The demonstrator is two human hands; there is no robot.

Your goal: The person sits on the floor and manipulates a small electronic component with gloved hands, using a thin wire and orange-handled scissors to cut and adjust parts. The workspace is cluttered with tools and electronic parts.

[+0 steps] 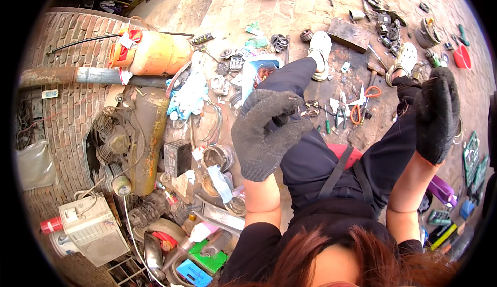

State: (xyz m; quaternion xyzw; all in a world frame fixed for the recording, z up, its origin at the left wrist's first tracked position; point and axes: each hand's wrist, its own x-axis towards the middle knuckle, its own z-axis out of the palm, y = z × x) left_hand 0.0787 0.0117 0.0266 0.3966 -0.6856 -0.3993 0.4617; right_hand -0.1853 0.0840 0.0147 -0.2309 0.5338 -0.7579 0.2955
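My left hand [266, 131], in a dark knit glove, hangs over my left thigh, fingers loosely curled and thumb apart, with nothing visible held. My gloved right hand [435, 116] is raised by my right thigh, fingers fairly straight and side by side, with nothing visible in it. On the ground between my legs lie orange-handled shears [355, 115], pliers [341, 110], a green-handled screwdriver [327, 125] and a wooden-handled hammer [376, 68]. A dark metal block [349, 34] sits beside my left shoe.
At left are an orange gas cylinder [158, 51], a rusty compressor tank [150, 147] and a beige machine [93, 227] by brickwork [59, 43]. A blue tub [248, 72], cans and hoses crowd my left side. Scattered metal parts [388, 31], a red bowl [462, 56] and tool cases [471, 160] lie ahead and right.
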